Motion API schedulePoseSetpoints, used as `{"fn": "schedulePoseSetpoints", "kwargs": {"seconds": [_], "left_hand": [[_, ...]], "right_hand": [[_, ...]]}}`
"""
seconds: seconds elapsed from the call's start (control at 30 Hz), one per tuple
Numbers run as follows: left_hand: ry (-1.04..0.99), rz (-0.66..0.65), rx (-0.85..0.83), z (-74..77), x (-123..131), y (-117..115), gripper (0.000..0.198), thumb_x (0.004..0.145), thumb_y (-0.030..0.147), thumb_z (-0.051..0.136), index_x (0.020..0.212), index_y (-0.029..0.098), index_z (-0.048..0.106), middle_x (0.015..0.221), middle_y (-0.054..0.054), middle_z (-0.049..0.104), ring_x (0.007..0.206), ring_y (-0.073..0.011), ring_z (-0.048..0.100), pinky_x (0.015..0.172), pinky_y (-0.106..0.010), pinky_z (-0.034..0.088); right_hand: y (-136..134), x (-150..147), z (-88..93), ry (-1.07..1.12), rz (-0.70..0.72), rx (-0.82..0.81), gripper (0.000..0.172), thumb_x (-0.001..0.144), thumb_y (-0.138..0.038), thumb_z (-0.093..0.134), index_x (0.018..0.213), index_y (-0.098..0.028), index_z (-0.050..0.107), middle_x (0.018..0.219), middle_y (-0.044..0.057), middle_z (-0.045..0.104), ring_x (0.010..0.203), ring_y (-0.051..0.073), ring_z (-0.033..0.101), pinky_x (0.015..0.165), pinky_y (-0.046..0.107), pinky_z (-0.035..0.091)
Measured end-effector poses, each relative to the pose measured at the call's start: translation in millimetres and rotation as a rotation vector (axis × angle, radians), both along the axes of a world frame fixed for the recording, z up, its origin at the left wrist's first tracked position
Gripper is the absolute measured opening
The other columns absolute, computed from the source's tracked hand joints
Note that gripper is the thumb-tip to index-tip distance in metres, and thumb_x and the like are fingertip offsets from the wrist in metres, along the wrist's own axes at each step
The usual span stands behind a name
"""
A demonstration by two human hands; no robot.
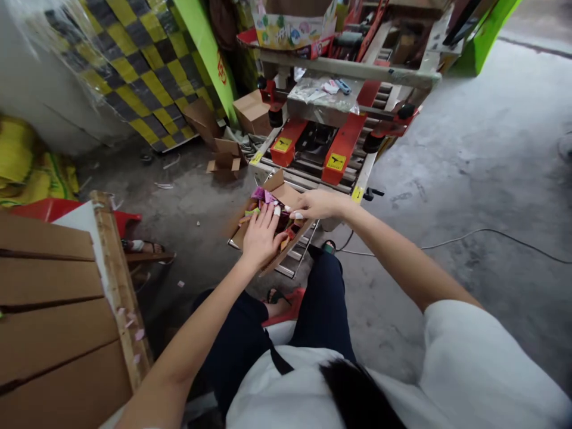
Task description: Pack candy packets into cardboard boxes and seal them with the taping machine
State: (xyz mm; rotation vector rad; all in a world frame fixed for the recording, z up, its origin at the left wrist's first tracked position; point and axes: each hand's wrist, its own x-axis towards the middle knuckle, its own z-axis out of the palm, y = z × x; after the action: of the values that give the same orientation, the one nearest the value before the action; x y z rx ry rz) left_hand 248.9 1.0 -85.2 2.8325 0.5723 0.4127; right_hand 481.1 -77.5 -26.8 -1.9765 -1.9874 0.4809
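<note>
A small open cardboard box (pixel 289 195) sits in front of me on the roller end of a machine. Colourful small wrapped packets (pixel 264 196), purple, red, orange and green, fill it; their exact kind is too small to tell. My left hand (pixel 263 235) lies on the packets with its fingers spread. My right hand (pixel 319 204) reaches in over the right side of the box, fingers bent and their tips at the packets, apparently gripping nothing. White wrapping covers fingertips on both hands.
Behind the box stands a roller machine (pixel 337 158) with red guides; a cutter (pixel 343 86) lies on its top plate. Brown cartons (pixel 49 298) are lined up at the left. Empty boxes (pixel 226 159) lie on the floor, and a cable (pixel 447 244) runs right.
</note>
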Motion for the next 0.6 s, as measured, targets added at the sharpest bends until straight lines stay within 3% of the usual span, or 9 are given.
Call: {"fn": "schedulePoseSetpoints", "kwargs": {"seconds": [0.1, 0.2, 0.33, 0.43, 0.5, 0.6], "left_hand": [[0.067, 0.007, -0.060, -5.2, 9, 11, 0.059, 0.101, 0.037, 0.045, 0.154, 0.010, 0.048, 0.168, -0.018, 0.032, 0.160, -0.0328, 0.023, 0.131, -0.054, 0.017], [0.036, -0.020, -0.308, -10.9, 4, 36, 0.056, 0.103, 0.038, 0.040, 0.152, 0.015, 0.052, 0.166, -0.013, 0.040, 0.158, -0.0291, 0.030, 0.132, -0.050, 0.020], [-0.051, -0.085, -0.551, -6.4, -8, 55, 0.062, 0.105, 0.047, 0.038, 0.161, 0.021, 0.037, 0.163, -0.011, 0.045, 0.152, -0.0249, 0.044, 0.125, -0.045, 0.037], [-0.079, -0.040, -0.489, -1.8, -5, 39, 0.073, 0.096, 0.041, 0.057, 0.161, 0.016, 0.037, 0.164, -0.016, 0.042, 0.154, -0.0305, 0.040, 0.126, -0.048, 0.034], [-0.162, 0.091, -0.421, -3.8, 6, 19, 0.067, 0.095, 0.030, 0.055, 0.158, 0.013, 0.041, 0.163, -0.018, 0.044, 0.154, -0.0313, 0.039, 0.127, -0.050, 0.032], [-0.342, 0.311, -0.388, -13.2, 28, -8, 0.060, 0.095, 0.017, 0.044, 0.155, 0.014, 0.043, 0.160, -0.017, 0.048, 0.151, -0.0283, 0.043, 0.127, -0.049, 0.034]], "right_hand": [[12, -14, -4.5, -0.086, -0.113, -0.091, 0.053, 0.102, -0.054, 0.049, 0.095, -0.015, 0.083, 0.086, 0.013, 0.077, 0.079, 0.022, 0.067, 0.070, 0.031, 0.038], [29, -26, -20.6, -0.065, -0.229, 0.069, 0.046, 0.106, -0.041, 0.042, 0.108, -0.017, 0.081, 0.104, 0.013, 0.077, 0.099, 0.025, 0.066, 0.082, 0.034, 0.039], [46, -34, -45.1, -0.124, -0.319, 0.200, 0.048, 0.107, -0.037, 0.037, 0.108, -0.013, 0.078, 0.119, 0.018, 0.070, 0.115, 0.031, 0.058, 0.095, 0.042, 0.038], [51, -30, -50.0, -0.142, -0.332, 0.224, 0.047, 0.107, -0.036, 0.037, 0.112, -0.010, 0.076, 0.119, 0.021, 0.068, 0.118, 0.033, 0.055, 0.100, 0.045, 0.039], [48, -26, -46.8, -0.127, -0.372, 0.266, 0.046, 0.106, -0.033, 0.036, 0.117, -0.009, 0.074, 0.123, 0.021, 0.067, 0.121, 0.033, 0.054, 0.105, 0.046, 0.038], [33, -37, -42.9, -0.041, -0.625, 0.385, 0.046, 0.104, -0.025, 0.035, 0.137, -0.011, 0.063, 0.145, 0.020, 0.057, 0.135, 0.031, 0.048, 0.117, 0.047, 0.032]]}}
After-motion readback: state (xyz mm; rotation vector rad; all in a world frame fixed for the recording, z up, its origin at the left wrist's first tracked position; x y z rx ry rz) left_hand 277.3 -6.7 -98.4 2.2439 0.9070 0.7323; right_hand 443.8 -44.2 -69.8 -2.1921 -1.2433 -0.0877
